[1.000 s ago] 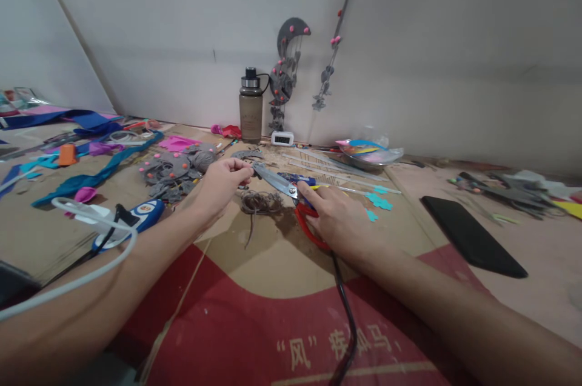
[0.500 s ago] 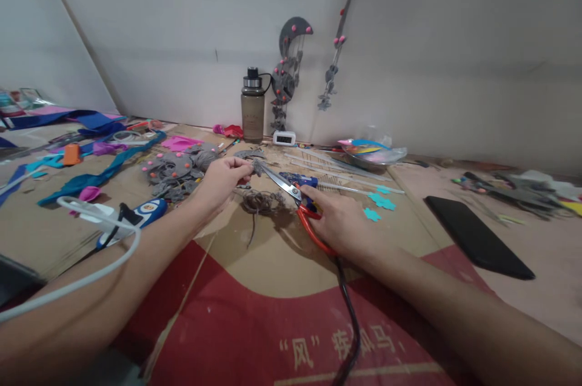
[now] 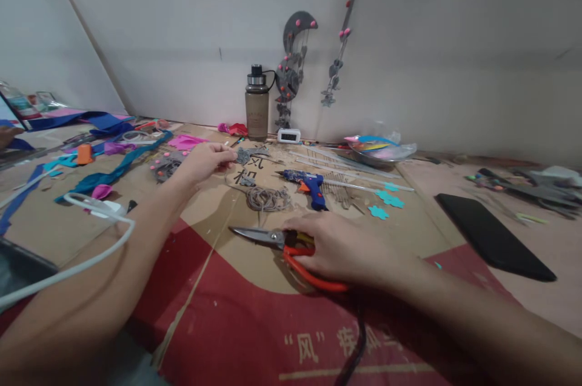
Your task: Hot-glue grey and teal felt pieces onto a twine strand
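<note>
My left hand point(image 3: 207, 162) is closed in a pinch on a small grey felt piece point(image 3: 243, 157), held over the cardboard point(image 3: 236, 259). My right hand point(image 3: 339, 246) wraps round the red handles of the scissors point(image 3: 259, 237). Their blades are closed and point left, low over the cardboard and well apart from the felt piece. A coil of grey cord point(image 3: 267, 199) lies between the two hands. Just beyond the scissors rests a blue glue gun point(image 3: 307, 185). Part of the pile of grey felt shapes point(image 3: 166, 169) is hidden behind my left forearm.
Turquoise felt flowers point(image 3: 390, 199) and clear glue sticks point(image 3: 350, 183) lie to the right, near a black phone-like slab point(image 3: 493, 234). A bottle point(image 3: 257, 110) and a small digital clock point(image 3: 288, 136) stand by the wall. A white cable point(image 3: 116, 249) loops over my left forearm.
My right hand has drawn the scissors back toward me, away from the felt piece, and the blades have closed. My left hand has shifted slightly left, still pinching the piece.
</note>
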`<state>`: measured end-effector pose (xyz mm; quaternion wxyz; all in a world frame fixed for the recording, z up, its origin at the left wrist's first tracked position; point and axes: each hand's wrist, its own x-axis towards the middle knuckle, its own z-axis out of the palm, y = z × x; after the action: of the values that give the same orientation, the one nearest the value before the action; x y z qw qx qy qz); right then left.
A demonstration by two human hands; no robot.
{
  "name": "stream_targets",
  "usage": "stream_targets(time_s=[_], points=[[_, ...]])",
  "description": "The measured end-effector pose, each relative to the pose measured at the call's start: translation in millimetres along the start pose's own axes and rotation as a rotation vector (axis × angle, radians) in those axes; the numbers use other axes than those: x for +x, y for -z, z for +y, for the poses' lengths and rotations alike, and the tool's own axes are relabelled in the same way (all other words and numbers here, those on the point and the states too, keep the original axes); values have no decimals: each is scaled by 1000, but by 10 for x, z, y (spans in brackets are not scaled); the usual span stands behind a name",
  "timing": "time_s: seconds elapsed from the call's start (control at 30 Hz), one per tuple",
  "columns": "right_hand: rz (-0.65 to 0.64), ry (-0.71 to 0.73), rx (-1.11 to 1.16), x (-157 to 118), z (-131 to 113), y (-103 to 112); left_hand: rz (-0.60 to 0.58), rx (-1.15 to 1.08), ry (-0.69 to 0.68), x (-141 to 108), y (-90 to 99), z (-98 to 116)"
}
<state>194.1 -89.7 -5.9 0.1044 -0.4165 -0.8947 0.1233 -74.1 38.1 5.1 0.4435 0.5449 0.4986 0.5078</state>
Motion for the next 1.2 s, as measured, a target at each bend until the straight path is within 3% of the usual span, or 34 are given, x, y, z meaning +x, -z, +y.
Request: stream_targets(time_s=[0.17,0.33,0.43,0.67,0.9,1.03,1.2], points=[[-70,81,-21,-68,-43,73,4,-69,79,-22,-8,8],[-3,41,-46,-67,-57,23,119,-491,-1,-55,-25,163],[72,52,35,35,-57,5,203,-638,-19,-85,-42,256],[163,67,111,704,-120,98,289,-634,-7,-59,-28,222],[144,82,-209,1394,-256,-196,294,-608,-12,-23,1,138],[59,-26,-371,1453,-324,-292,357,-622,-16,-45,-13,184],[-29,-80,-407,1311,-357,-213,392,-621,-32,-51,-23,202]])
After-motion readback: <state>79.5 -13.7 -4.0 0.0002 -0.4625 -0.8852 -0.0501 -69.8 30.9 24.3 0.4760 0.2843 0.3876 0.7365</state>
